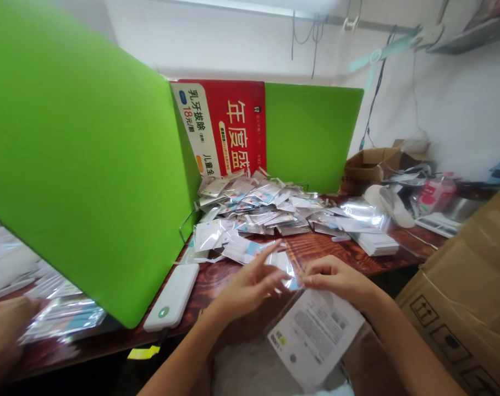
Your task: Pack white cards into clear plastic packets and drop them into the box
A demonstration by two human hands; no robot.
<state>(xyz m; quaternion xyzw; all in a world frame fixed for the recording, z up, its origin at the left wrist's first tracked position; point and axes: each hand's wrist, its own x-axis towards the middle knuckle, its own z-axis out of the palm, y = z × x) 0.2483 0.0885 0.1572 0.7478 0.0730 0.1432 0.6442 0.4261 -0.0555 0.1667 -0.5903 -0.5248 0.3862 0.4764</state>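
Both my hands meet over the near edge of a dark wooden table (316, 247). My left hand (250, 283) has its index finger stretched out and its thumb and other fingers pinching a small clear plastic packet (289, 269). My right hand (336, 278) is curled and pinches the same packet's right edge. Below my hands lies a white printed card in a clear sleeve (316, 335), tilted, over my lap. A big heap of similar small packets (258, 212) covers the table just beyond my hands.
A green divider panel (76, 165) stands at the left, with a white power bank (172, 297) at its foot. A red printed poster (233, 129) leans at the back. A cardboard box (468, 297) is at the right. Another person's hand (4, 330) shows at far left.
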